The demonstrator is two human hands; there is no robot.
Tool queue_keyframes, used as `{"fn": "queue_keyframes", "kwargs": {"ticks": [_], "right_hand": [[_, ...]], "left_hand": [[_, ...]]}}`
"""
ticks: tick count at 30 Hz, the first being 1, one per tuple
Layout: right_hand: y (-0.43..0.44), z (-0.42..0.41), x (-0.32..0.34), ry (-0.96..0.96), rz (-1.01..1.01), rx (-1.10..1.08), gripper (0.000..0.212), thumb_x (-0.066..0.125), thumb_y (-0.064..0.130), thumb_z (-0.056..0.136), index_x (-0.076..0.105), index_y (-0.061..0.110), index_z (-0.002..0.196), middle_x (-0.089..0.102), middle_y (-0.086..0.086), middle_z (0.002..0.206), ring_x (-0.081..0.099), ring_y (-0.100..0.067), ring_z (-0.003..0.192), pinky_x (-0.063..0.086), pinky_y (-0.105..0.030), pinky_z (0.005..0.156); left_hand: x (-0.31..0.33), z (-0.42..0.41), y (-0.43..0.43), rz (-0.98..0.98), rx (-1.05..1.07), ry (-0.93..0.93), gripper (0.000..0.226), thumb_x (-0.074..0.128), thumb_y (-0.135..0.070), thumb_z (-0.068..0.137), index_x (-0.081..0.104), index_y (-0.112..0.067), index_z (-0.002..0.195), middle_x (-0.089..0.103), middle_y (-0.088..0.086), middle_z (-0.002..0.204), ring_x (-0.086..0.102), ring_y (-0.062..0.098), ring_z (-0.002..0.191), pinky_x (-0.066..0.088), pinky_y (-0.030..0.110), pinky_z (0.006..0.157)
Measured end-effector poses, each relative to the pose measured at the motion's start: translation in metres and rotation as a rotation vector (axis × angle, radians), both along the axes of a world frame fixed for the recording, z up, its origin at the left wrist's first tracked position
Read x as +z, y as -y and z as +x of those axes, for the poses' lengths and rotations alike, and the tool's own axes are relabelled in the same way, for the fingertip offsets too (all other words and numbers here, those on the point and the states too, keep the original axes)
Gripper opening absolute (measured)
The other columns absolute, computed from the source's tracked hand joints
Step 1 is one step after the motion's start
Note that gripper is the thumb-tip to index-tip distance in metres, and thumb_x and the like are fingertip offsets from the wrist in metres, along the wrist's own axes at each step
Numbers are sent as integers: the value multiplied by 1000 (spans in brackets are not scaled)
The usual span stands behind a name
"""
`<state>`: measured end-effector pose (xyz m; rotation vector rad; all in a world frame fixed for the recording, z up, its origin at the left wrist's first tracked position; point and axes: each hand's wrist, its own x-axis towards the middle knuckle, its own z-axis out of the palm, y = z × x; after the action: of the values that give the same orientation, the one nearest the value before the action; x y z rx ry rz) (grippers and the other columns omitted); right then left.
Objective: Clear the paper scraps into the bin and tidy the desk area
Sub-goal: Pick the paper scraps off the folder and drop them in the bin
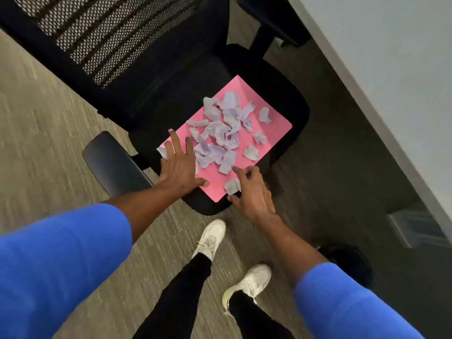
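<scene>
A pink sheet (274,129) lies on the seat of a black office chair (156,111). Several torn lavender paper scraps (220,133) are piled on it. My left hand (179,167) rests flat with fingers spread on the sheet's near-left corner, partly covering one scrap. My right hand (252,194) hovers at the sheet's near edge, fingers apart and curled around a single scrap (232,186) without clearly gripping it. No bin is in view.
The chair's mesh back (107,35) is at top left, its armrest (112,165) left of my left hand. A grey desk (396,77) runs along the right. A dark object (347,263) sits on the carpet under it. My feet stand below the seat.
</scene>
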<state>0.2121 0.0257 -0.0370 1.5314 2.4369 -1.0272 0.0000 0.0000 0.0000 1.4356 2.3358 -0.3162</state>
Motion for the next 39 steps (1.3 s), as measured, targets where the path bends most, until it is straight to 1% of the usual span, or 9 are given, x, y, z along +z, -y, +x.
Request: {"fn": "queue_keyframes", "kwargs": {"ticks": [5, 8, 10, 13, 18, 23, 28, 32, 39], "right_hand": [[0, -15, -18, -169, -198, -271, 32, 55, 45, 98, 48, 41, 129, 43, 18, 124, 61, -21, 103, 58, -47, 82], [-9, -19, -27, -182, -99, -254, 16, 63, 40, 93, 56, 41, 108, 60, 9, 115, 68, -25, 94, 58, -50, 75], [-13, -17, -33, -112, -6, -120, 19, 66, 18, 94, 67, 32, 106, 57, -1, 121, 61, -23, 100, 54, -36, 80], [-17, -15, -34, -155, -5, -192, 14, 74, 8, 92, 75, 20, 99, 52, 5, 113, 57, -14, 96, 52, -21, 73], [-26, -18, -27, -235, 79, -353, 23, 77, 4, 90, 72, 21, 105, 53, 5, 118, 64, -17, 96, 63, -39, 84], [-37, -32, -27, -149, 142, -334, 78, 83, 12, 87, 39, 35, 148, 36, 0, 145, 61, -19, 113, 63, -37, 84], [-43, -51, -30, -82, 101, -324, 105, 91, 27, 81, 23, 41, 159, 22, -5, 156, 49, -23, 128, 59, -46, 90], [-53, -72, -28, -37, 91, -265, 103, 88, 36, 83, 20, 43, 161, 16, -13, 164, 32, -36, 152, 55, -56, 101], [-68, -93, -22, -2, 165, -141, 59, 76, 33, 95, 52, 31, 148, 34, -13, 148, 44, -35, 138, 59, -49, 94]], "left_hand": [[-14, -3, -13, 7, 70, 45, 140, 98, -54, 63, 12, -13, 166, -11, 31, 171, 15, 51, 157, 47, 57, 117], [-19, -5, -15, 41, 73, 82, 132, 98, -46, 66, 18, -11, 163, -2, 30, 172, 19, 47, 154, 40, 52, 122], [-23, -9, -17, 69, 96, 114, 126, 98, -43, 68, 21, -10, 162, 3, 28, 171, 19, 44, 155, 35, 50, 124], [-27, -14, -19, 84, 67, 101, 122, 97, -46, 68, 26, -8, 159, 10, 25, 170, 21, 41, 155, 35, 47, 124], [-23, -13, -22, 130, -43, 13, 128, 96, -48, 69, 20, -5, 163, 10, 24, 172, 23, 41, 158, 50, 49, 115], [-24, -20, -27, 181, -131, -43, 140, 99, -53, 60, 14, -14, 165, -1, 26, 174, 33, 44, 152, 63, 48, 93], [-38, -31, -34, 194, -216, 58, 131, 95, -43, 71, 7, -33, 168, -20, 19, 175, 9, 44, 163, 59, 51, 102], [-46, -34, -40, 201, -251, 158, 102, 89, -31, 82, 28, -35, 164, -3, 12, 177, 13, 38, 161, 59, 51, 95], [-49, -36, -42, 271, -231, 199, 51, 73, -4, 92, 61, -15, 140, 38, 13, 158, 39, 34, 140, 57, 46, 99]]}}
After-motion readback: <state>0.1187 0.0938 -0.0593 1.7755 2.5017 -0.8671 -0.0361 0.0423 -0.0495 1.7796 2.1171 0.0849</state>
